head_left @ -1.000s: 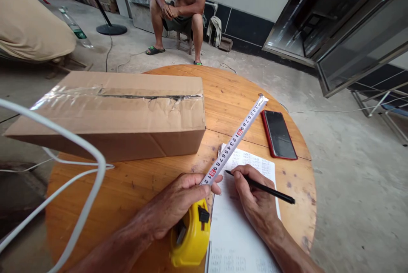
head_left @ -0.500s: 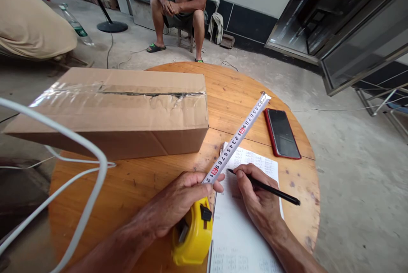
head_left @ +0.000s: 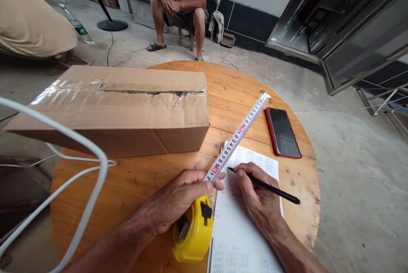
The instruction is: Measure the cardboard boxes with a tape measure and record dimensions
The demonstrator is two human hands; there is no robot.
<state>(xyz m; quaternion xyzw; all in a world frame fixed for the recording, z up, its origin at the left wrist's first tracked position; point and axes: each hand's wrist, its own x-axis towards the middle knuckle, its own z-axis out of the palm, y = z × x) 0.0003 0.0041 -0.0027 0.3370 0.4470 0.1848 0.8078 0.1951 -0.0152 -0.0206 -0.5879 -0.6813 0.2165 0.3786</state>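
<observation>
My left hand (head_left: 185, 198) is closed on a yellow tape measure (head_left: 194, 237), the blade pinched between thumb and fingers near the 22 mark. Its white blade (head_left: 237, 137) stretches away from me to the upper right, past the top of a notebook (head_left: 232, 230). In my right hand (head_left: 261, 196) is a black pen (head_left: 274, 190), its tip close to the page by the blade. Handwritten rows of figures fill the top and bottom of the white page. Part of the tape's case is hidden behind my left hand.
A taped cardboard box (head_left: 127, 111) lies on the left of the round wooden table (head_left: 178, 166). A phone in a red case (head_left: 283, 132) rests at the right. A white cable (head_left: 102, 179) loops across the left foreground. Beyond the table, a person (head_left: 180, 9) sits on a stool.
Both hands hold nearly the same pose, with the tape measure and pen still in them. The view has shifted very slightly.
</observation>
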